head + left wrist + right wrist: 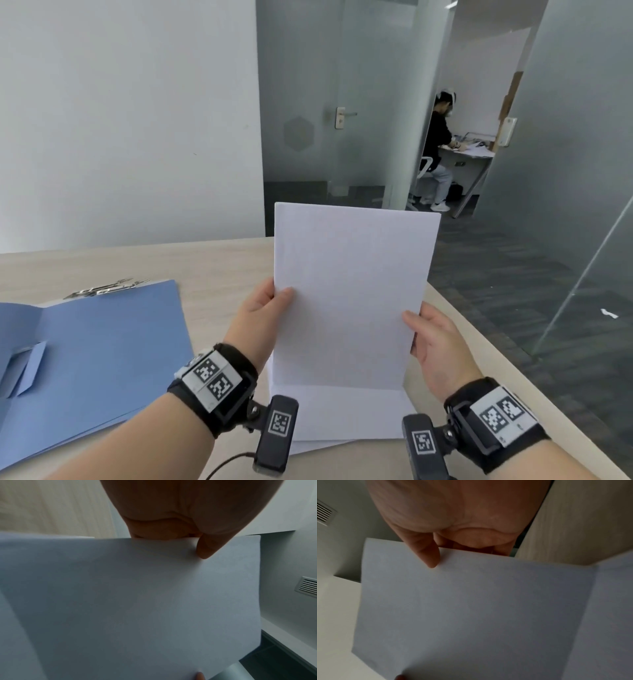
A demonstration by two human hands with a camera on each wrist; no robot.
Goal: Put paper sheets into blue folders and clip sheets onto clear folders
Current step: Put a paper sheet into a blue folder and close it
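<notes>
Head view: the left hand (pixel 260 308) and right hand (pixel 433 337) pinch upright paper sheets (pixel 352 291) at frame centre; the open blue folder (pixel 102 359) lies lower left. Wrist views: thumbs clamp opposite edges; uneven pressure could fan the sheets.

The head view looks forward and down from above both wrists. Each wrist view (very close) looks along its hand (pixel 171 513) onto the shared upright paper sheets (pixel 349 291).
</notes>
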